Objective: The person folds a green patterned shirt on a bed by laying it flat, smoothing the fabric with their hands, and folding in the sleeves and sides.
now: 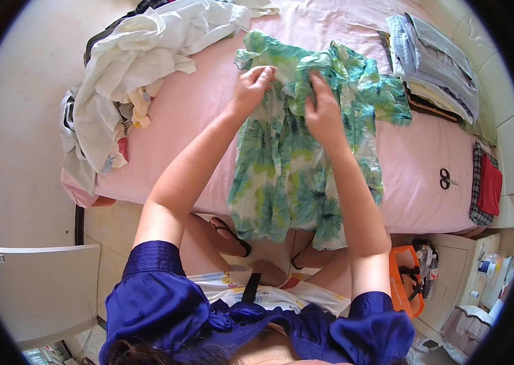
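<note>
A green, yellow and white patterned garment, probably a dress, lies spread in front of me with its ruffled top away from me. Its lower end hangs over the near edge of the bed. My left hand is over the upper left of the garment, thumb and fingertips pinched together. Whether a bit of cloth or a thin tie sits between them is too small to tell. My right hand, slightly blurred, grips a bunched, raised part of the upper garment. The cloth hides some of its fingertips.
The bed has a pink sheet. A heap of loose clothes lies left; folded clothes are stacked right. Black-handled scissors lie near a folded red cloth. An orange bag stands by a cabinet below.
</note>
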A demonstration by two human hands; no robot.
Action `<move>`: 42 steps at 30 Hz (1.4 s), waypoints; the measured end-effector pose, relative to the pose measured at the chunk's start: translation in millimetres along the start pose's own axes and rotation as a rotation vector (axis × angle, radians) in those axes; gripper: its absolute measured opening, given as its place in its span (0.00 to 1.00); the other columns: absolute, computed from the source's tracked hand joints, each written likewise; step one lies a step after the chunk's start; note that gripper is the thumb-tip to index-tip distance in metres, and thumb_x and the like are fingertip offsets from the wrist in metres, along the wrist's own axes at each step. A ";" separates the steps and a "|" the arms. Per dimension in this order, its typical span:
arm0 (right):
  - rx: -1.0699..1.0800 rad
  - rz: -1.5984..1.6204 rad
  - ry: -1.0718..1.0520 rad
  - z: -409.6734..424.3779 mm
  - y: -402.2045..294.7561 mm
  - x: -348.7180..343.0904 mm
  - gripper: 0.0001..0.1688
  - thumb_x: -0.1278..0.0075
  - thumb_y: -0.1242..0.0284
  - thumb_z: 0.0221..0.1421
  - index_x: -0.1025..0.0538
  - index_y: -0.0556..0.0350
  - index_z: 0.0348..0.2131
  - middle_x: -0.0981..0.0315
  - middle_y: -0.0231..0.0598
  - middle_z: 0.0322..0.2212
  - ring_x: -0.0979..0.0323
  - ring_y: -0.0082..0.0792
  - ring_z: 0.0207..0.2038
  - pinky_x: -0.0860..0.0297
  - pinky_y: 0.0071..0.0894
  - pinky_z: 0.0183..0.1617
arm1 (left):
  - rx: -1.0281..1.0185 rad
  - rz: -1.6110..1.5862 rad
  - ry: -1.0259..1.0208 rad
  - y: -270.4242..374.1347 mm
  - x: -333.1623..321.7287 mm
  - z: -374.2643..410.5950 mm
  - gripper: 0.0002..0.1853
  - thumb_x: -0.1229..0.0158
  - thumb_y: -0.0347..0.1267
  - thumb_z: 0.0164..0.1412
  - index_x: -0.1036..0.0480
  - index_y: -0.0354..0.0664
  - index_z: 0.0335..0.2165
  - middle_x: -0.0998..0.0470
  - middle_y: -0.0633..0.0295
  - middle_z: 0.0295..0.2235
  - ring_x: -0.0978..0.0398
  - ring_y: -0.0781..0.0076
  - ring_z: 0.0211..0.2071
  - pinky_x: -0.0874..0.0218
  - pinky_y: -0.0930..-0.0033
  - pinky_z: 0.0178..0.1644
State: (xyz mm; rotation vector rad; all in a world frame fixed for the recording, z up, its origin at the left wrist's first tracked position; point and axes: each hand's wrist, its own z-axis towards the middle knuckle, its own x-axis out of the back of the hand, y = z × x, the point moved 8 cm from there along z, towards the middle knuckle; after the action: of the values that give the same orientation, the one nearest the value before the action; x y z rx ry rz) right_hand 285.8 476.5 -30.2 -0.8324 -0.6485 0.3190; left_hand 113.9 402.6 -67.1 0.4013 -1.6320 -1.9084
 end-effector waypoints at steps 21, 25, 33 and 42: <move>0.324 -0.458 -0.210 -33.6 -17.8 -64.7 0.22 0.45 0.75 0.45 0.27 0.51 0.43 0.33 0.39 0.48 0.36 0.43 0.51 0.36 0.38 0.53 | 0.066 0.677 0.302 -6.8 59.3 43.6 0.33 0.36 0.44 0.49 0.35 0.37 0.49 0.25 0.54 0.41 0.25 0.59 0.42 0.36 0.60 0.47; 0.335 -0.377 -0.174 -34.6 -21.7 -70.1 0.15 0.48 0.78 0.44 0.25 0.54 0.37 0.30 0.40 0.43 0.33 0.43 0.48 0.33 0.36 0.50 | 0.012 0.822 0.318 1.4 54.7 62.2 0.40 0.36 0.55 0.44 0.35 0.45 0.51 0.32 0.47 0.46 0.32 0.53 0.50 0.39 0.58 0.52; 0.336 -0.309 -0.115 -33.6 -21.4 -52.8 0.16 0.48 0.80 0.43 0.25 0.60 0.37 0.29 0.42 0.41 0.33 0.43 0.47 0.33 0.37 0.51 | -0.268 0.871 0.323 15.5 23.6 99.9 0.16 0.42 0.44 0.53 0.22 0.48 0.38 0.24 0.58 0.39 0.26 0.58 0.42 0.35 0.60 0.46; 0.166 -0.075 0.016 -43.9 -11.9 -20.3 0.19 0.52 0.82 0.52 0.27 0.54 0.45 0.31 0.45 0.49 0.34 0.47 0.51 0.36 0.37 0.54 | -0.385 0.675 0.420 -3.8 49.6 56.3 0.26 0.39 0.44 0.52 0.28 0.45 0.47 0.30 0.51 0.48 0.30 0.58 0.48 0.36 0.57 0.49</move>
State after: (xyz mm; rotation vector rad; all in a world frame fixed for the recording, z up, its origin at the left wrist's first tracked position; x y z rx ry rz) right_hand 298.8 433.2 -51.2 -0.6502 -0.6273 0.2939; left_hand 41.7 417.3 -52.2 0.0608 -0.9308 -1.4419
